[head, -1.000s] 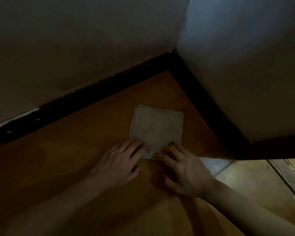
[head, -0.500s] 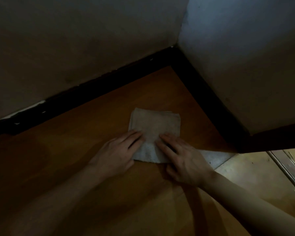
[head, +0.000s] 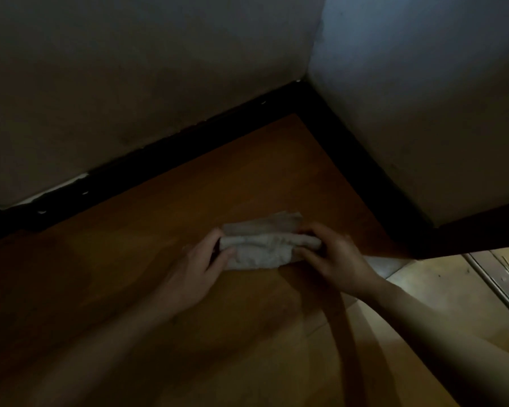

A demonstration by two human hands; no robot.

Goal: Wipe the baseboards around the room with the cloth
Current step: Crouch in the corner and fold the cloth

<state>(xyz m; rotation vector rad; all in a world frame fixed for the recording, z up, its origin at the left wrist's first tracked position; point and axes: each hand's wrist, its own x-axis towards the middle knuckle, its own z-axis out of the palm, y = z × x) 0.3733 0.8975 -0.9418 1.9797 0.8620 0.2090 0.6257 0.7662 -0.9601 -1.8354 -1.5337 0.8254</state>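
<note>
A pale folded cloth (head: 259,251) lies on the wooden floor (head: 241,177) near the room's corner, one edge turned over into a thick roll; the left hand (head: 193,262) grips its left end, fingers curled round the roll; the right hand (head: 337,257) grips the right end the same way; the black baseboard (head: 159,161) runs along both walls (head: 130,83), apart from the cloth.

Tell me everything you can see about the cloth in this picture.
The cloth is pale grey-white, soft and wrinkled like towel fabric. It lies on the wooden floor near the room corner, apart from the black baseboard. It is folded, its middle bunched into a thick roll. The left hand grips its left end, the right hand its right end.
</note>
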